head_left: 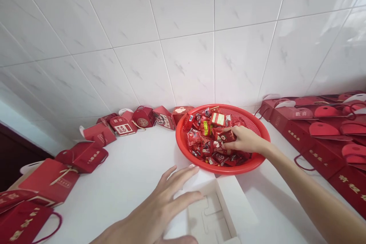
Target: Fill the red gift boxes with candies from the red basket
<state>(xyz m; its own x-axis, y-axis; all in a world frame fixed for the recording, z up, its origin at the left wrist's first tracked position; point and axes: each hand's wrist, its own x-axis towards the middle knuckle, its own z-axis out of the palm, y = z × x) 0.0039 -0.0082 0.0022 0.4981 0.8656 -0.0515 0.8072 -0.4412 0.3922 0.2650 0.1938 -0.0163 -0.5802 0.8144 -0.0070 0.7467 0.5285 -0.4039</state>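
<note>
A round red plastic basket (pixel 183 143) stands on the white counter, filled with several small red-wrapped candies (pixel 204 133). My right hand (pixel 243 140) reaches into the basket from the right, its fingers closed round some of the candies. My left hand (pixel 162 206) lies in front with the fingers spread, resting on the rim of an open white box (pixel 228 202) whose inside shows a cut cardboard base.
Closed red gift boxes with handles (pixel 303 116) are stacked along the right side. More red boxes and small bags (pixel 122 126) lie along the tiled wall and down the left (pixel 54 179). White tiles rise behind the counter.
</note>
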